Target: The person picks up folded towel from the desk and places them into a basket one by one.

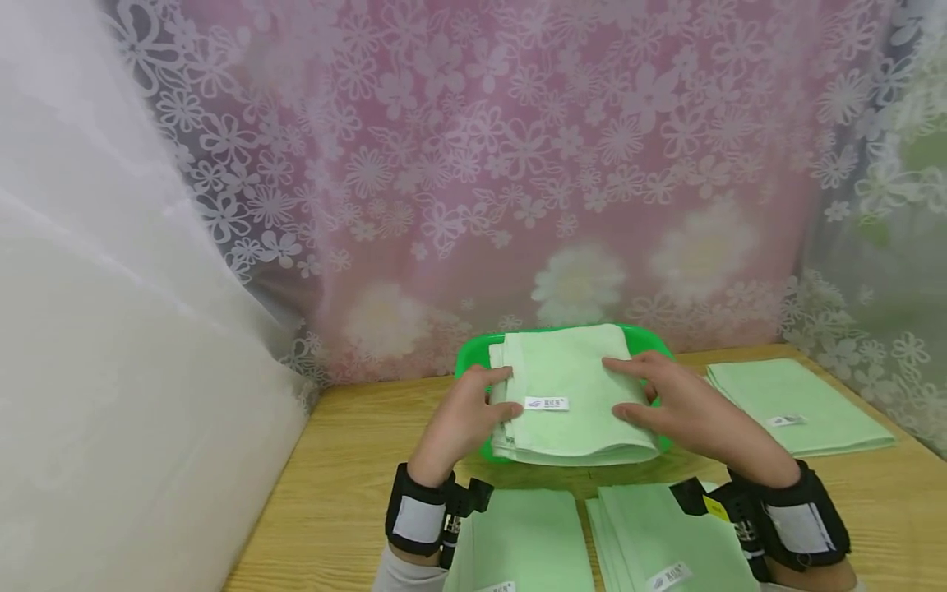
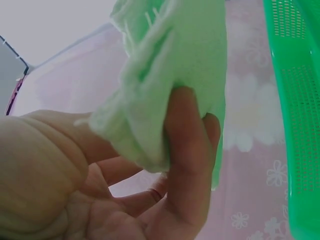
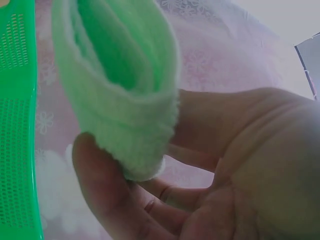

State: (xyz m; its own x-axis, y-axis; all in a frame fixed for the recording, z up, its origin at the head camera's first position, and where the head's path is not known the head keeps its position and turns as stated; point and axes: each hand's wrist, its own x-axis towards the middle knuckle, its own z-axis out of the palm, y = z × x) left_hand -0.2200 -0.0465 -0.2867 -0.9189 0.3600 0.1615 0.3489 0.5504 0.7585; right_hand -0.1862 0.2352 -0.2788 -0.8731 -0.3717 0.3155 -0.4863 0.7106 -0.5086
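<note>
Two hands grip the sides of a folded pale green towel (image 1: 570, 362), which we see held between them, in front of and above a green basket (image 1: 468, 359) just beyond the fingers; whether cloth and basket touch, we cannot tell. The left hand (image 1: 466, 415) is partly closed, its thumb and fingers pinching the layered left edge. The right hand (image 1: 681, 403), likewise partly closed, grips the rounded fold at the opposite side, where we can look between the layers from the wrist. A white label (image 1: 546, 404) faces up, nearer the left hand than the right. On the wooden table (image 1: 348, 460), we find one folded towel (image 1: 528, 534) on the near side of the left hand and a second folded towel (image 1: 666, 530) nearer than the right hand, its label showing. Another folded towel (image 1: 806, 403) lies to the right of the right hand. Each wrist wears a black strap (image 1: 395, 506). Well beyond both hands hangs a pink flowered curtain (image 1: 518, 164), and we note a white sheet (image 1: 111, 329) to their left.
</note>
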